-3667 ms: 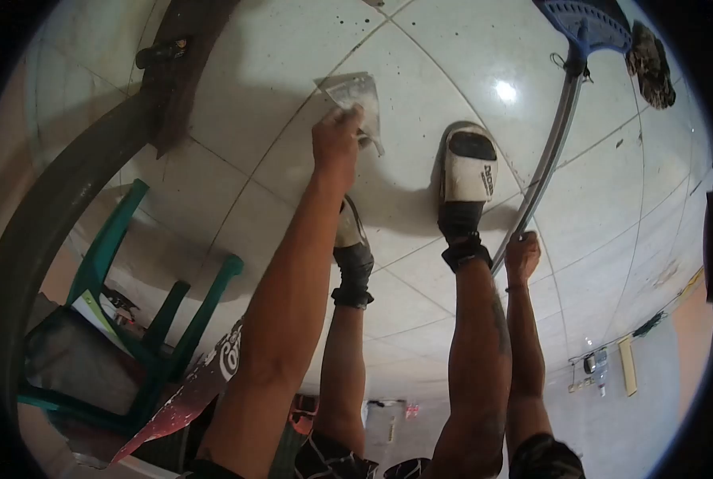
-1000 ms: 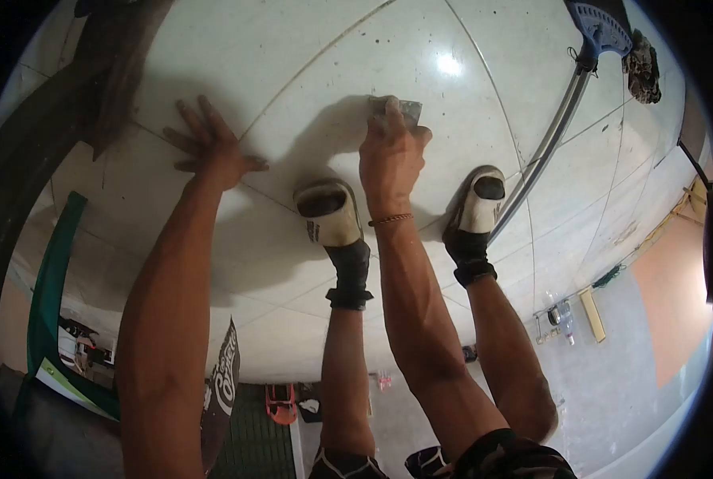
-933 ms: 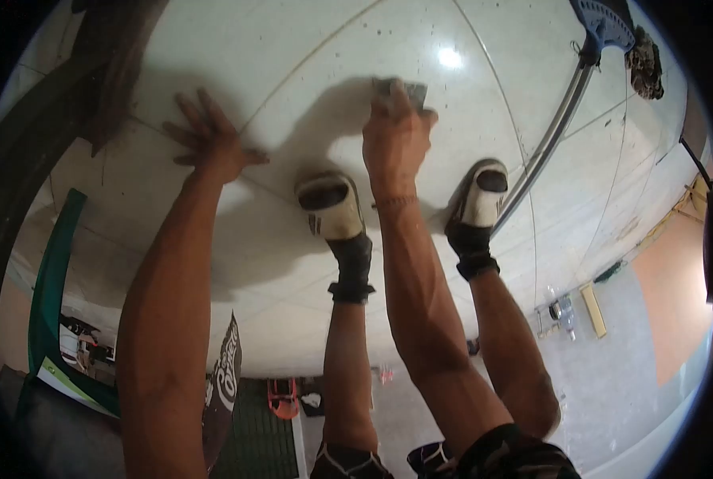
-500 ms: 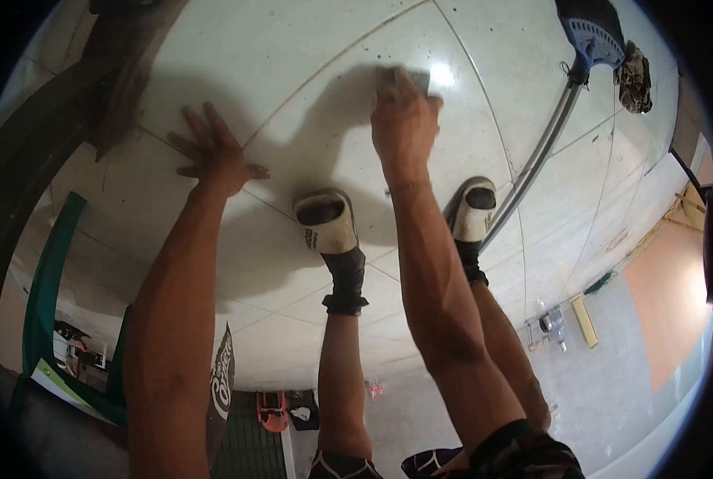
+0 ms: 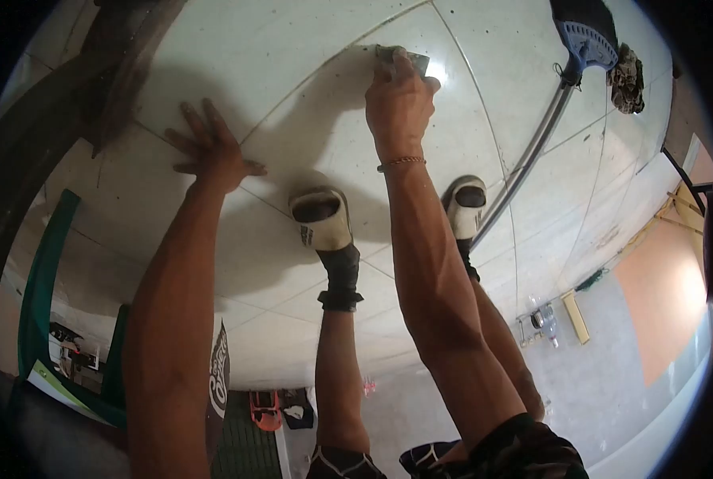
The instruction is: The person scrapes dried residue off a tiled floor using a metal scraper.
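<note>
My right hand [image 5: 400,104] is closed over a flat, dark grey-green rectangular piece [image 5: 418,64] at the top middle of the head view. The piece lies against the pale tiled floor [image 5: 308,48], and my fingers cover much of it, so I cannot tell whether it is a pad or a blade. My left hand [image 5: 213,156] rests palm down on the tiles to the left, fingers spread, holding nothing. Small dark specks dot the floor around the right hand.
At the right lies a dustpan or broom with a blue head [image 5: 588,48] and long metal handle [image 5: 532,156], beside a crumpled brown rag [image 5: 628,80]. My shoes [image 5: 322,215] are on the floor below the hands. A green chair [image 5: 45,271] stands left; dark furniture [image 5: 117,56] fills the upper left.
My right hand has slid slightly up and left over the floor with the dark piece. The left hand stays planted; the view has shifted a little.
</note>
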`<state>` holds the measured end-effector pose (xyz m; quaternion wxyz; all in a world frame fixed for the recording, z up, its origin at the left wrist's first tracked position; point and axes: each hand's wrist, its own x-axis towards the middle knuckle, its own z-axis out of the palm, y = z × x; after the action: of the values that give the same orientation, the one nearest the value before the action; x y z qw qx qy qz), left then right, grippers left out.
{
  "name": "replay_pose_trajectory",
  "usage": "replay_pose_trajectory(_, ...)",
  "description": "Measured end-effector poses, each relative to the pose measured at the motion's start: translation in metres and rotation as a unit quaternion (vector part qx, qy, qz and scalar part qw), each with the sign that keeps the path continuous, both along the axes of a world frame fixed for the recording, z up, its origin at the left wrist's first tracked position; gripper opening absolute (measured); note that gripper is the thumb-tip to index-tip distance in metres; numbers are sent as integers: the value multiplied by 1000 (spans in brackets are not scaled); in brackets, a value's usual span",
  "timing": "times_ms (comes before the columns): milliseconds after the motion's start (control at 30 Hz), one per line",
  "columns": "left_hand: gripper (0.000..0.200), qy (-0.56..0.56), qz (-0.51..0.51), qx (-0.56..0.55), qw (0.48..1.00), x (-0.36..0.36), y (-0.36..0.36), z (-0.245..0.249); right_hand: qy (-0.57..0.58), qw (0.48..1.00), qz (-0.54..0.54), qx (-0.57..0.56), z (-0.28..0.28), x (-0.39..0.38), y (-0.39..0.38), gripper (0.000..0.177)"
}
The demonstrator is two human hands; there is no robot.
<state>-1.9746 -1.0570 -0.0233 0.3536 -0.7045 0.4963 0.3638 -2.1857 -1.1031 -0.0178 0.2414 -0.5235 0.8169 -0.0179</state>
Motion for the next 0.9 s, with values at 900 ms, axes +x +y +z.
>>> replay_pose_trajectory(900,134,22,14,14,1000,2,1,4,-35,989,129,-65,-5,-7,-75,28)
